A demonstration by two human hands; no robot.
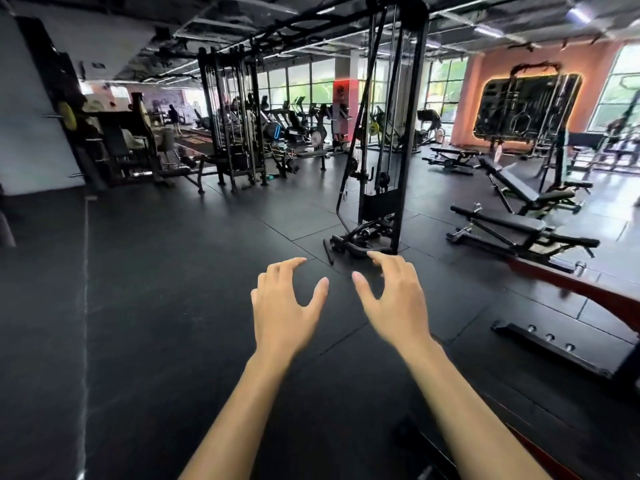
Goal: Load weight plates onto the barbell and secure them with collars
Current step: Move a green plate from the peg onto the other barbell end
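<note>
While I hold my left hand (284,306) and right hand (394,299) out ahead, palms down, fingers spread and empty, I judge I'm readying to reach. No barbell, plates or collars show. Black rubber floor tiles (173,271) run to a cable machine (384,150) and benches (519,230).

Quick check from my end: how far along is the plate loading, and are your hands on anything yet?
Nothing looks done. The left hand and right hand are held out, loosely spread and holding nothing, over the black floor. No barbell, plate or collar is clearly in view; only a cable machine and benches ahead. Loading and collaring all remain.
</note>
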